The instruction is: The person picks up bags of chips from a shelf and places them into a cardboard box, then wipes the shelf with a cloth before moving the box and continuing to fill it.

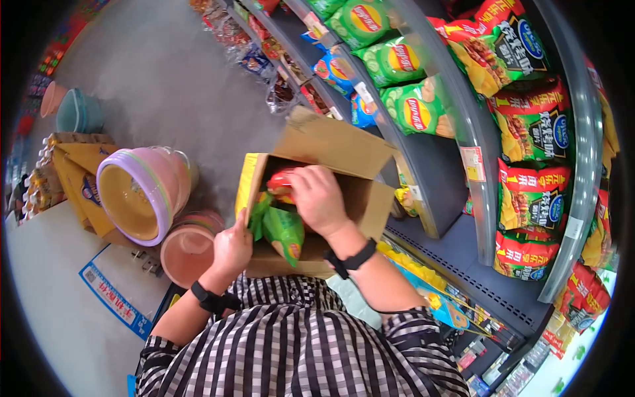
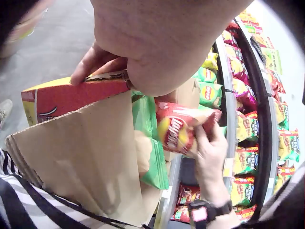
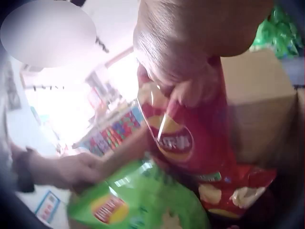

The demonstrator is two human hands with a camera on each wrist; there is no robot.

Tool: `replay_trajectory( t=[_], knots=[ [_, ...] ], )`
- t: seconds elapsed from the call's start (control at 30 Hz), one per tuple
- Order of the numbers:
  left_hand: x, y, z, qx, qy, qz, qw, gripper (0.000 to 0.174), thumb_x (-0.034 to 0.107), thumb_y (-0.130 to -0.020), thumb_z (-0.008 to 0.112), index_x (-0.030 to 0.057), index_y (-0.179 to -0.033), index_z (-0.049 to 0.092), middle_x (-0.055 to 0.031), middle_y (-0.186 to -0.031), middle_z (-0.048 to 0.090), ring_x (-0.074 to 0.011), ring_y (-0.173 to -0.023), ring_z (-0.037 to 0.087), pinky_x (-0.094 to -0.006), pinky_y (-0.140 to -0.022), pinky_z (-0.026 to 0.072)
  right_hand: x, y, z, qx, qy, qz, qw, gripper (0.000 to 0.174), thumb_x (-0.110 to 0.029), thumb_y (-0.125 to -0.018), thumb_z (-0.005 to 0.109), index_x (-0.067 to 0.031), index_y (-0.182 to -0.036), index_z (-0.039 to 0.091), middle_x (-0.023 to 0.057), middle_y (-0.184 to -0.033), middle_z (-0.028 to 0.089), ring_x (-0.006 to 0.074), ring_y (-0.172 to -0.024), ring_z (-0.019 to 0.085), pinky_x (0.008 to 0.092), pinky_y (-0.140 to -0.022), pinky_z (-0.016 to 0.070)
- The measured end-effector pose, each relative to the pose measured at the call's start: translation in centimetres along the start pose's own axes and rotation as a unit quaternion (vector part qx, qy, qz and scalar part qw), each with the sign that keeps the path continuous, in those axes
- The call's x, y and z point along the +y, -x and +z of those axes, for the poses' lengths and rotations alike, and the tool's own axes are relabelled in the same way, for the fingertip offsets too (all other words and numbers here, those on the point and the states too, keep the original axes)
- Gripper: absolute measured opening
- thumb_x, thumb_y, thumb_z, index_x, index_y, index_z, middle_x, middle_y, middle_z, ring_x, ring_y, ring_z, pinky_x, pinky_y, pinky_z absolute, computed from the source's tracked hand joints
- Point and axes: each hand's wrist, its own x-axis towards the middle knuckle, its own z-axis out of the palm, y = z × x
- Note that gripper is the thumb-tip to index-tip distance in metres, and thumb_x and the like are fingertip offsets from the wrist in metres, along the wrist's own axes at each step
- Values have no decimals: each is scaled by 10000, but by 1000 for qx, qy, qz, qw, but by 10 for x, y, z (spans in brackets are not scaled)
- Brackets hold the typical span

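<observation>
An open cardboard box stands right before the person's body, its flaps spread. My left hand grips the box's near left wall, thumb along its edge. Over the box mouth, my right hand pinches a red bag of Lay's chips by its top end. A green chip bag leans upright inside the box between the two hands. In the right wrist view, more red chip packaging shows below the held bag. The bottom of the box is hidden.
Curved shelves on the right hold green chip bags and red-and-black ones. At left on the floor are stacked plastic buckets, a pink basin and a yellow carton. A white counter lies at lower left.
</observation>
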Motion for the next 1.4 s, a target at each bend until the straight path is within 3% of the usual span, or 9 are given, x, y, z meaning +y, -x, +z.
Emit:
replay_trajectory(
  t=[0.1, 0.23, 0.33, 0.47, 0.73, 1.13, 1.2, 1.27, 1.4],
  knots=[
    [-12, -2, 7, -17, 22, -41, 999, 502, 78, -742, 526, 28, -1236, 455, -214, -630, 579, -367, -576, 588, -464, -549, 472, -13, 0, -2, 13, -81, 80, 993, 418, -219, -678, 691, -51, -1039, 564, 120, -1042, 548, 296, -996, 507, 405, -896, 382],
    [-31, -2, 16, -21, 50, -76, 996, 506, 95, -753, 531, 29, -1247, 445, -223, -641, 581, -383, -601, 587, -472, -580, 474, 21, 52, -59, 90, -31, 210, 973, 308, -108, -706, 676, -56, -997, 587, 127, -1001, 573, 298, -922, 552, 381, -824, 436],
    [-40, -2, 26, -14, 60, -88, 994, 503, 99, -760, 528, 32, -1251, 441, -234, -655, 579, -397, -604, 575, -477, -577, 467, 105, 138, -93, 278, -42, 448, 849, 197, -62, -820, 591, -23, -1010, 557, 56, -936, 552, 142, -847, 528, 265, -776, 433],
    [-44, -7, 39, -16, 52, -106, 993, 488, 82, -777, 515, 61, -1259, 441, -227, -659, 582, -395, -610, 575, -472, -575, 464, 204, 188, -147, 456, -183, 583, 648, 504, -221, -813, 656, -42, -1222, 421, 62, -1107, 493, 148, -977, 474, 300, -847, 380],
    [-36, -8, 38, -12, 64, -104, 992, 502, 50, -788, 509, 78, -1282, 424, -220, -662, 573, -364, -607, 585, -437, -554, 464, 309, 194, -166, 487, -166, 660, 548, 716, -427, -698, 730, -78, -1234, 408, 68, -1118, 446, 175, -998, 429, 310, -866, 363],
    [-25, -4, 34, -9, 13, -106, 994, 478, 98, -775, 508, 78, -1250, 451, -234, -670, 587, -397, -621, 586, -483, -589, 474, 249, 153, -164, 511, -359, 511, 591, 391, -230, -847, 562, -93, -1204, 480, 62, -1141, 538, 182, -1042, 519, 335, -902, 410],
    [-24, -5, 34, -5, 9, -101, 995, 480, 96, -773, 503, 68, -1249, 447, -232, -670, 588, -394, -621, 588, -482, -590, 476, 212, 156, -151, 484, -455, 453, 595, 381, -259, -856, 566, -90, -1188, 486, 58, -1176, 534, 181, -1068, 514, 371, -929, 389],
    [-20, -6, 33, -5, 22, -109, 994, 478, 96, -771, 501, 55, -1244, 448, -231, -671, 589, -391, -624, 590, -481, -596, 476, 141, 155, -133, 424, -589, 454, 517, 369, -242, -861, 564, -85, -1186, 486, 50, -1187, 531, 189, -1070, 514, 359, -937, 389],
    [-23, -5, 35, 6, 9, -94, 996, 480, 99, -769, 508, 45, -1241, 447, -227, -686, 593, -387, -638, 591, -473, -605, 474, 45, 169, -72, 294, -575, 462, 608, 363, -157, -844, 586, -62, -1175, 471, 59, -1160, 535, 190, -1059, 520, 336, -925, 412]
  ],
)
